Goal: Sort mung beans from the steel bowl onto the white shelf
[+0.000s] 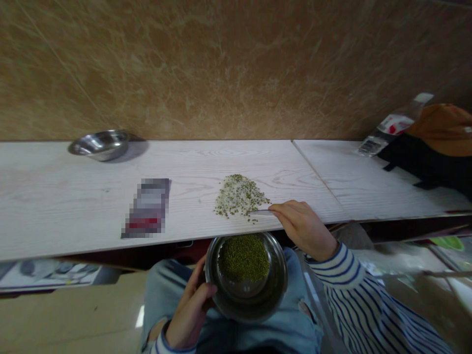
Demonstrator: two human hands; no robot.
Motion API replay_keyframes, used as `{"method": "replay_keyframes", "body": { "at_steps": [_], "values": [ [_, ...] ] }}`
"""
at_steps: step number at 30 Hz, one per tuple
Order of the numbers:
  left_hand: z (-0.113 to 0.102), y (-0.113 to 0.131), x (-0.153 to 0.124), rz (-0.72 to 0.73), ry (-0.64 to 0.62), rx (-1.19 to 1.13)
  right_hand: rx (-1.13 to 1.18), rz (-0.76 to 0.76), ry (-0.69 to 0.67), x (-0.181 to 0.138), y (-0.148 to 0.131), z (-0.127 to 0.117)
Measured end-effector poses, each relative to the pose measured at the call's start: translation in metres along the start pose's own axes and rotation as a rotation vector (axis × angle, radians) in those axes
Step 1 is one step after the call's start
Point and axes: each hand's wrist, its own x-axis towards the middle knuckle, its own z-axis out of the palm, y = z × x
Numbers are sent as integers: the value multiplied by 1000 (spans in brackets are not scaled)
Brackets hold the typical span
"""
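My left hand (195, 302) grips the left rim of a steel bowl (275, 295), thumb over the edge, just below the counter's front edge. Small green beans, like mung beans (245, 258), lie in the bowl. My right hand (302, 228) pinches a slim silvery metal utensil (261, 212); whether it is a spoon or tweezers I cannot tell. Its tip touches the near side of a loose pile (239, 194) of white grains, like rice, mixed with green beans on the counter. A few beans are scattered around the pile.
The pale wood-grain counter (195, 196) runs along a brown marbled wall. A second steel bowl (101, 145) stands at the back left. Left of the pile lies a blurred-out flat object (147, 209). A clear bottle (394, 125) leans against a brown-and-black bag (438, 142) at right.
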Motion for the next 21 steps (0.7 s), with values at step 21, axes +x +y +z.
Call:
{"method": "replay_keyframes", "body": {
  "at_steps": [21],
  "values": [
    [-2,0,1,44,32,-12,-3,21,38,-16,-14,-3]
  ]
}}
